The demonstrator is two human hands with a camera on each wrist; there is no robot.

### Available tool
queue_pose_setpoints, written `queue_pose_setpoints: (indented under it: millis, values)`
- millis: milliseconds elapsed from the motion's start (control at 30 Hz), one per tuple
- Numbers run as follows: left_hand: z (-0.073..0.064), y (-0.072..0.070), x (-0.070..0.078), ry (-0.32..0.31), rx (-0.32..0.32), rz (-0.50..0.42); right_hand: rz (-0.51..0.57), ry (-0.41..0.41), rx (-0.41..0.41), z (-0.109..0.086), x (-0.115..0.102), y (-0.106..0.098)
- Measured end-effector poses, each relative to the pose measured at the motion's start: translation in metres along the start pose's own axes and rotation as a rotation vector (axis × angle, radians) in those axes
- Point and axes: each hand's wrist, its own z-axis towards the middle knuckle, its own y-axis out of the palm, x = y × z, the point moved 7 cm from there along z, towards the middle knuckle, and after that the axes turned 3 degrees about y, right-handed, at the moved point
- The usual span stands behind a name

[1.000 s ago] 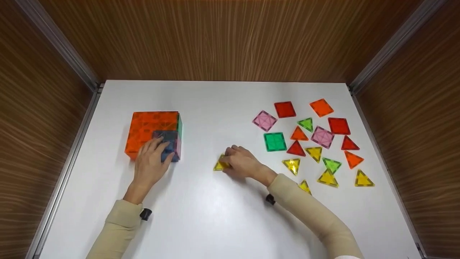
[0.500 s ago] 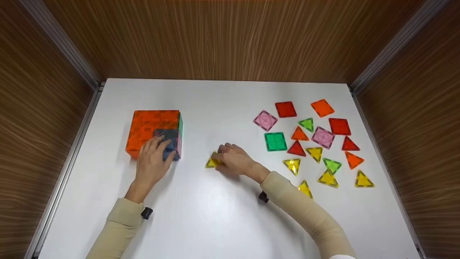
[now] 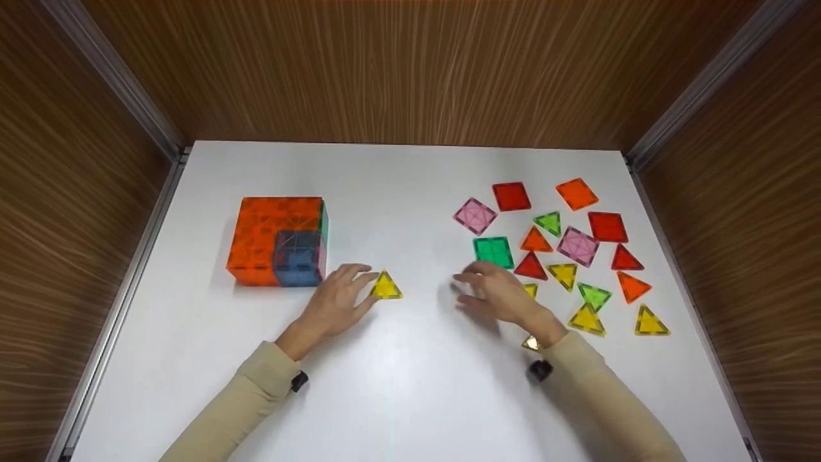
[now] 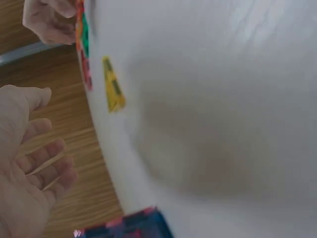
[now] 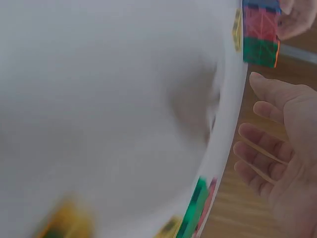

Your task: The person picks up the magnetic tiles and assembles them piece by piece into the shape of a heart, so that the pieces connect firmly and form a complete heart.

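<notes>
A yellow triangular magnetic tile [image 3: 386,287] lies flat on the white table, in the middle of the head view. My left hand [image 3: 337,301] hovers just left of it with spread, relaxed fingers, the fingertips close to its left edge. In the left wrist view that hand [image 4: 34,163] holds nothing. Farther right, my right hand [image 3: 503,295] is over the table beside the loose tiles, its fingers loosely bent around nothing. It overlaps the lower edge of a green square tile [image 3: 492,251]. Behind the left hand stands a box of magnetic tiles [image 3: 263,237], orange with a blue corner.
On the right lie several loose tiles: red squares [image 3: 607,226], pink squares [image 3: 578,246], an orange square [image 3: 576,194] and small triangles, such as a yellow one [image 3: 651,321]. Wood-grain panels [image 3: 404,77] enclose the table at the back and both sides.
My right hand has let go of the yellow triangle and moved right towards the loose tiles. My left hand has left the tile box and come right, beside that triangle.
</notes>
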Motion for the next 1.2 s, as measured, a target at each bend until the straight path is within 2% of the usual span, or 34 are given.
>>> queue_pose_setpoints:
  millis: [67, 167, 333, 433, 633, 800, 967, 1200]
  values:
    - [0.004, 0.012, 0.000, -0.009, -0.060, -0.025, 0.002, 0.046, 0.020, -0.017, 0.015, -0.008]
    - [0.009, 0.026, -0.003, -0.019, -0.111, -0.057, 0.022, 0.157, 0.018, -0.040, 0.038, -0.017]
    - [0.015, 0.038, -0.008, -0.004, -0.133, -0.062, 0.023, 0.354, -0.023, -0.072, 0.071, -0.025]
    - [0.018, 0.041, -0.010, 0.009, -0.132, -0.049, -0.021, 0.403, -0.039, -0.085, 0.083, -0.028]
    - [0.019, 0.044, -0.013, -0.013, -0.119, -0.033, -0.052, 0.424, -0.076, -0.098, 0.093, -0.028]
    - [0.019, 0.044, -0.012, -0.021, -0.111, -0.027, -0.059, 0.418, -0.099, -0.098, 0.093, -0.026]
    - [0.019, 0.044, -0.011, -0.020, -0.105, -0.020, -0.068, 0.378, -0.088, -0.088, 0.082, -0.023]
    - [0.019, 0.042, -0.009, -0.015, -0.099, -0.039, -0.061, 0.267, -0.062, -0.060, 0.055, -0.010]
